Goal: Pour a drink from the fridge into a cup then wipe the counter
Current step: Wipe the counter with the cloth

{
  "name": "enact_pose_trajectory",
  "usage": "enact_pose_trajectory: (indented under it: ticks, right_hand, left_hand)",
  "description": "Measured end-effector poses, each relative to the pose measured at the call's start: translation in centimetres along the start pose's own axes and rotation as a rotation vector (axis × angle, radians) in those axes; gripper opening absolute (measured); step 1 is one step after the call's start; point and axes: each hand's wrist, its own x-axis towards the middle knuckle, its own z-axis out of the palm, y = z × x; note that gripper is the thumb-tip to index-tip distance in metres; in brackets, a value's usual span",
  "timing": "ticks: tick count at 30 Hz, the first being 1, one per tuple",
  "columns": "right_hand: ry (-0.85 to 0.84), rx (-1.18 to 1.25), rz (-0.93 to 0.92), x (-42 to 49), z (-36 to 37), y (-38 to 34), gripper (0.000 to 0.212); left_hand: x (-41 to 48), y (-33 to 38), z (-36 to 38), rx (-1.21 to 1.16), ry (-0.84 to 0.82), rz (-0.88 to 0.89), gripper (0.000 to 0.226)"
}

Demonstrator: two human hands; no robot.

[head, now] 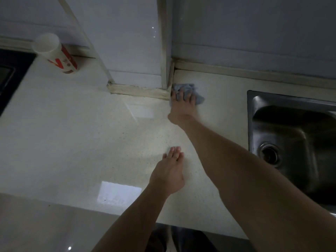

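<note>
A pale speckled counter fills the view. My right hand reaches far across it and presses a crumpled blue-grey cloth onto the counter, right at the foot of a wall pillar corner. Nearer to me, my left hand rests flat on the counter with its fingers together and holds nothing. At the back left, next to the wall, stands a white paper cup with red print; its inside is not visible.
A steel sink with a round drain is set into the counter on the right. A black hob lies at the left edge. A tiled pillar juts out from the back wall. The counter's front edge runs below my arms.
</note>
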Motion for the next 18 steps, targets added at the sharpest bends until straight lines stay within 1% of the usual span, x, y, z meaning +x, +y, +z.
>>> enact_pose_trajectory:
  ticks: [2,4,7,9,11,13,16,18]
  right_hand:
    - [0.023,-0.077,-0.073,-0.9,0.1,1.8,0.091]
    - [0.038,-0.129,-0.097,-2.3,0.1,5.0,0.088]
    - [0.017,-0.06,0.027,-5.7,0.4,10.5,0.084]
    - [0.037,-0.055,0.115,-8.2,0.9,14.6,0.087]
    - [0.011,-0.041,0.182,-9.7,1.1,17.4,0.092]
    - [-0.038,-0.04,0.238,-9.6,1.1,17.4,0.092]
    - [-0.097,0.006,0.362,-8.1,0.3,14.1,0.086]
    - [-0.109,0.048,0.333,-6.9,-0.1,10.4,0.084]
  left_hand:
    - [0.0,-0.1,-0.2,0.003,-0.008,0.009,0.071]
    - [0.0,-0.1,-0.8,-0.012,-0.018,0.012,0.07]
    - [0.0,0.2,-1.2,-0.027,-0.05,0.012,0.073]
    - [0.0,0.2,-1.0,-0.047,-0.057,-0.003,0.076]
    - [-0.1,0.1,-0.9,-0.055,-0.044,0.002,0.078]
    - [-0.4,0.0,-1.0,-0.068,-0.026,0.01,0.079]
    - [-0.6,0.2,-1.0,-0.067,-0.005,0.011,0.078]
    - [-0.6,0.1,-1.0,-0.047,0.016,0.023,0.076]
